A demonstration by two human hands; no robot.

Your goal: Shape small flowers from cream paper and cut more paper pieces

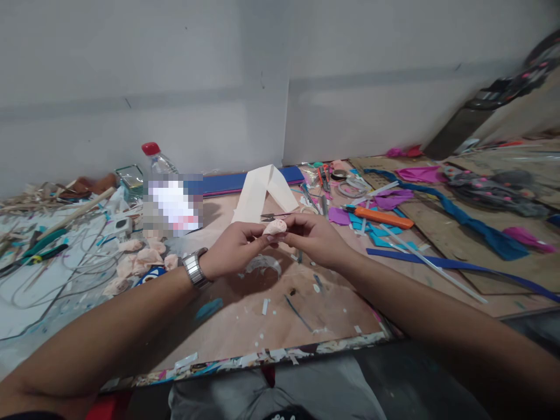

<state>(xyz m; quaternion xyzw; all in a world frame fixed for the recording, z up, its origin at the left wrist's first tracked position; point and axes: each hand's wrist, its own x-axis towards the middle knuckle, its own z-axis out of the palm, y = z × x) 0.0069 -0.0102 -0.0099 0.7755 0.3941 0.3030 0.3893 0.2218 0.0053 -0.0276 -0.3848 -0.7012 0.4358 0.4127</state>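
Note:
A small pale peach rolled crepe-paper rose (275,227) is pinched between my two hands above the table. My left hand (240,248), with a metal watch on its wrist, grips it from the left with thumb and fingers. From the right, my right hand (315,236) holds it with closed fingertips. Just behind the rose lie dark pointed metal blades (275,216), partly hidden by my right hand. A folded cream paper strip (254,189) lies beyond my hands. Several similar peach rolled pieces (146,256) sit in a pile left of my left wrist.
A red-capped bottle (151,149) stands at the back left behind a blurred bright screen (175,204). Green-handled pliers (46,245) lie far left among cables and scraps. On the right are an orange cutter knife (380,217), a blue strip (459,265) and coloured paper scraps (394,199).

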